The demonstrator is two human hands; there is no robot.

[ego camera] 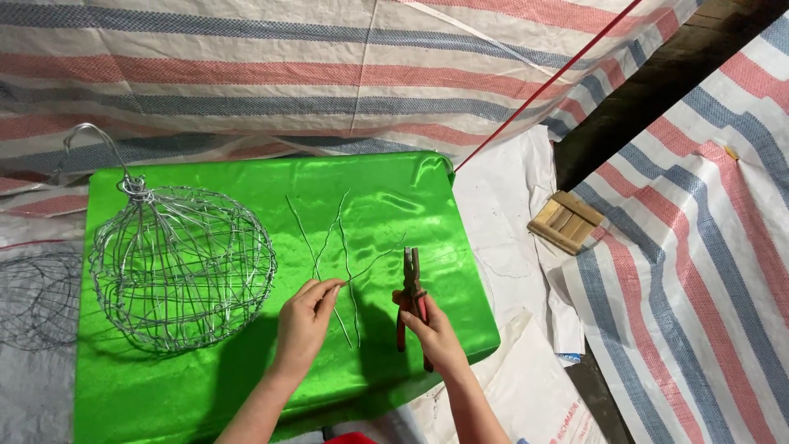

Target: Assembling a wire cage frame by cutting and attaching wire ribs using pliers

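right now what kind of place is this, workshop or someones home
Probably a makeshift craft workspace, not a fitted workshop: striped tarpaulin serves as walls and floor, a green satin cloth covers the work surface, and a wire-frame ball sits beside loose wires and pliers.

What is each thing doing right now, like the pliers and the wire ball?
Left hand: pinching one end of a thin wire.
Right hand: gripping the red handles of the pliers.
Pliers: upright, jaws pointing up and shut, off the cloth.
Thin wire: bent, lifted at the pinched end.
Loose wires: lying flat on the cloth.
Wire ball: resting on the cloth, hook on top.
Green cloth: spread out, slightly wrinkled.
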